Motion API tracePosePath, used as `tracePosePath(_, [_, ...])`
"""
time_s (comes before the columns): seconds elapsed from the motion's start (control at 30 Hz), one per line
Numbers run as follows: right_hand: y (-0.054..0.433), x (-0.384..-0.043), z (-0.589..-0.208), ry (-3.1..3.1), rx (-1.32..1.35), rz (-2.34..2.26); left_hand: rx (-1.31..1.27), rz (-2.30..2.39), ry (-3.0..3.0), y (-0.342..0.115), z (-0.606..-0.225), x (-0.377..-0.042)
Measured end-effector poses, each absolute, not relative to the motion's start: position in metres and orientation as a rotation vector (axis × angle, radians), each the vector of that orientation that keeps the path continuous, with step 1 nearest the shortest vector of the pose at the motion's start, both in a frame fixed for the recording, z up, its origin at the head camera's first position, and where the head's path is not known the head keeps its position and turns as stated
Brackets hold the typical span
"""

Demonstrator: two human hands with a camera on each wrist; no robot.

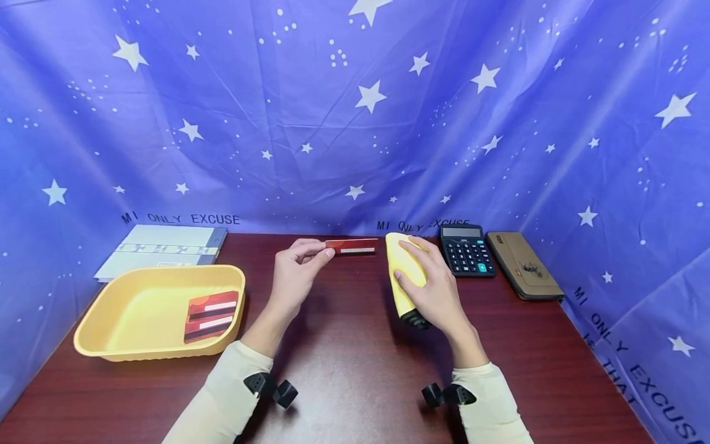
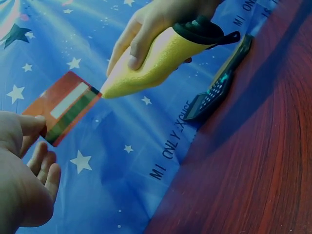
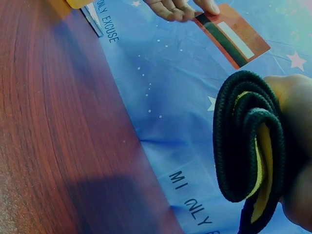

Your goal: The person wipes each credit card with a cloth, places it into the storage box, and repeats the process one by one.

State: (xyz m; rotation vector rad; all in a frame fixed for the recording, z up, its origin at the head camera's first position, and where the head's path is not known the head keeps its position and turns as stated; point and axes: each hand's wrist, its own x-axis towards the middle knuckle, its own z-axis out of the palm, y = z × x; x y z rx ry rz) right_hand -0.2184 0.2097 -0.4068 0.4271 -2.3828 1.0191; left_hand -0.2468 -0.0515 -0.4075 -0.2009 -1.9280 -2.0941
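Note:
My left hand point(image 1: 294, 274) pinches a red card point(image 1: 355, 248) by its left end, between thumb and fingers, above the table. The card's dark stripe point(image 2: 73, 119) and white strip show in the left wrist view. In my right hand point(image 1: 438, 290) is a yellow cloth point(image 1: 403, 265), folded into a thick pad with the thumb on its near side. Its black edging point(image 3: 248, 136) shows rolled layers in the right wrist view. The cloth's far end is close to the card's right end; from these views I cannot tell if they touch. Red cards point(image 1: 213, 314) lie in a yellow basin point(image 1: 138, 354) on the left.
A white-and-grey notebook point(image 1: 166, 240) lies behind the basin. At the back right are a black calculator point(image 1: 468, 253) and a brown wallet point(image 1: 524, 268). The dark red wooden table point(image 1: 344, 370) ends at a blue star-patterned curtain point(image 1: 310, 111).

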Motion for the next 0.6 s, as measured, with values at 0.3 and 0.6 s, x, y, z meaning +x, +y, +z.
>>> tracePosePath(0.3, [0.2097,-0.2171,-0.4047,-2.377,0.433,1.033,-0.177,-2.335,-1.878,-0.0493,-0.4069,-0.2469])
tracePosePath(0.6, [0.2089,-0.216,-0.4035,-2.36,0.44,1.038,-0.254,-2.382,-1.825,-0.0481,-0.4117,-0.2484])
